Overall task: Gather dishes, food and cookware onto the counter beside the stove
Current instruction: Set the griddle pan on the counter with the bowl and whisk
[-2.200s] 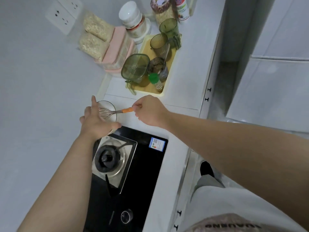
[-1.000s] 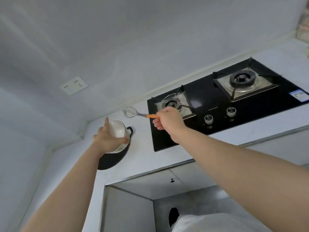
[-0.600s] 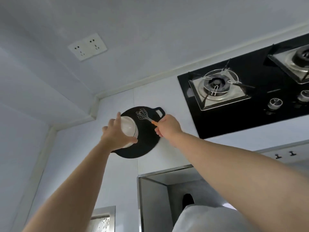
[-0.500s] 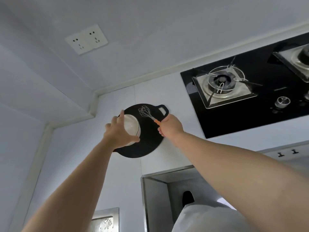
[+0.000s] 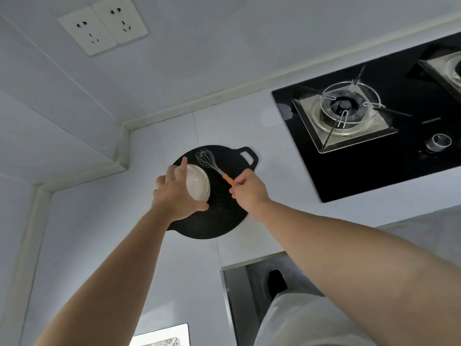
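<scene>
The bowl (image 5: pixel 198 182) was white and shallow, and we held it in our left hand (image 5: pixel 177 193), the grip closed around its near rim with the thumb underneath and the fingers over the far side, tilted so that its inside faced right toward the other hand. It hung just over the left part of the black griddle pan (image 5: pixel 214 216), which lay flat on the table (image 5: pixel 249 126) to the left of the stove (image 5: pixel 374 116); whether the bowl already touched the pan we could not tell. Our right hand (image 5: pixel 249 189) had its grip closed on the orange handle of a small wire whisk (image 5: pixel 212 163), pinching it low so that the wire head pointed away to the far left, over the pan near its looped handle. We judged that both things were carried this way so they could be put down together on the flat pan, which served as a ready landing place beside the burner, and that the bowl was tipped only because the wrist was turned during the reach. The bowl looked light and smooth, so we supposed it could slide on the dark surface if let go at that angle; levelling it first seemed wise. The whisk would roll on its round head, so laying it inside the bowl or flat along the pan seemed the safer choice.
</scene>
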`<act>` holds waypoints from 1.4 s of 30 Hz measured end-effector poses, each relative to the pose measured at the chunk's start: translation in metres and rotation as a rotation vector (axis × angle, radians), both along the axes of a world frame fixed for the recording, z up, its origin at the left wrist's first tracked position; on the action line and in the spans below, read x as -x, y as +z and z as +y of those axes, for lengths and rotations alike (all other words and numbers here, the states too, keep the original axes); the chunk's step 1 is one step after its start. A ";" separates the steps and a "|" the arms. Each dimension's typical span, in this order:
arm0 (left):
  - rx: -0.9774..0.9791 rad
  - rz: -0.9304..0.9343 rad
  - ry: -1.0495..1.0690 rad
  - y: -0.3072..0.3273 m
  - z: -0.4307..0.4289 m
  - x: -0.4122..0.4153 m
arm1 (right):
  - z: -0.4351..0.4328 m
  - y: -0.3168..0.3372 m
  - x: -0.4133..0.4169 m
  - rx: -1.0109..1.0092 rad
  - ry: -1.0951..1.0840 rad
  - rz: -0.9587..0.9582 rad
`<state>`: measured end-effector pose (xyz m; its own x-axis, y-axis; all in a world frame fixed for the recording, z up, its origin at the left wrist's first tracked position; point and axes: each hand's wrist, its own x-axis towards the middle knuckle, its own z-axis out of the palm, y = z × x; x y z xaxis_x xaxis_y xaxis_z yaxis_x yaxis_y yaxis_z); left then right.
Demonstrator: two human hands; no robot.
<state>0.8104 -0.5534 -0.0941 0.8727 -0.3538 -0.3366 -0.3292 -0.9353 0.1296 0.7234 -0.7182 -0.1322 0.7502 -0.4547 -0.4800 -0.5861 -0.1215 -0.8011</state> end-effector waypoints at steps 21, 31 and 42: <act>-0.041 0.031 -0.019 -0.015 0.000 -0.018 | 0.010 -0.030 -0.027 0.318 0.320 0.284; -0.114 -0.023 -0.071 0.010 -0.023 -0.008 | -0.016 0.006 -0.011 0.170 0.157 0.119; 0.654 -0.062 -0.257 0.119 -0.270 0.077 | -0.195 0.131 0.107 -0.053 -0.616 -0.377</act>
